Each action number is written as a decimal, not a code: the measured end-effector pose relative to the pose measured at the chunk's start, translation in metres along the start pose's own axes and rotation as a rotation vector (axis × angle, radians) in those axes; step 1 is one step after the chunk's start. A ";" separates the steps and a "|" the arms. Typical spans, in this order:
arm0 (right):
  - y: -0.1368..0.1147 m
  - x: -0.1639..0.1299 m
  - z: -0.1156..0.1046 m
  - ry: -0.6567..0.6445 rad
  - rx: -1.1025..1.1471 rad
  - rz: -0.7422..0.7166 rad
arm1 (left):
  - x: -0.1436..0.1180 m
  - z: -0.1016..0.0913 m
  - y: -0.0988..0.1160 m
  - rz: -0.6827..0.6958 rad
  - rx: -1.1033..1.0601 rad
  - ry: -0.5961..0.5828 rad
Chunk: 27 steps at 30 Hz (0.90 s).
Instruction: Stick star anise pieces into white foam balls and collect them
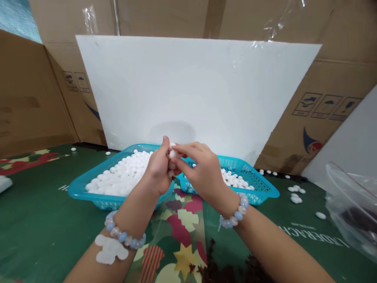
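Observation:
My left hand [159, 169] is closed around several small white balls [172, 155], with its thumb pointing up. Something dark and reddish brown shows in small bits between the fingers, too hidden to name. My right hand [204, 167] meets it from the right, thumb and fingers pinched on one of the white balls. Both hands are above the gap between two blue plastic baskets. The left basket [78, 192] is heaped with white balls; the right basket [266, 192], partly behind my right hand, holds a thinner layer of them.
A white board [194, 90] leans against cardboard boxes [294, 133] behind the baskets. Loose white balls [296, 198] lie on the green patterned sheet [44, 220] at the right. A clear plastic bag [347, 212] with dark contents is farther right. Dark brown scraps [219, 271] lie near the front.

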State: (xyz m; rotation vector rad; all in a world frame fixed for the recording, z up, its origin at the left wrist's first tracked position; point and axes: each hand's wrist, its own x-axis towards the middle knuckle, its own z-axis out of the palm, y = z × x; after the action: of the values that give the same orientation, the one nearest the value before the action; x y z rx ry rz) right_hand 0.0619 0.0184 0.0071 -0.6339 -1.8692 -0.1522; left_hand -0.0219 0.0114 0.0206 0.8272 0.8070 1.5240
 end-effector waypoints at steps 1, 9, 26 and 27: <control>-0.002 0.000 -0.001 -0.007 -0.029 -0.011 | -0.001 0.000 0.001 0.004 -0.003 0.008; -0.006 0.004 -0.006 -0.069 -0.200 -0.177 | -0.013 0.002 0.009 0.005 -0.027 -0.069; 0.014 0.029 0.002 -0.296 0.219 0.152 | -0.009 -0.002 0.007 -0.031 0.079 -0.113; 0.014 0.026 0.001 -0.242 0.258 0.180 | -0.009 -0.002 0.006 -0.037 0.068 -0.125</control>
State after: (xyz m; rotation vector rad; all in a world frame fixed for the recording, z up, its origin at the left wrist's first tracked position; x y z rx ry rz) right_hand 0.0615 0.0399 0.0277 -0.6583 -2.0073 0.2907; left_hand -0.0259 0.0019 0.0244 0.9427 0.7814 1.4043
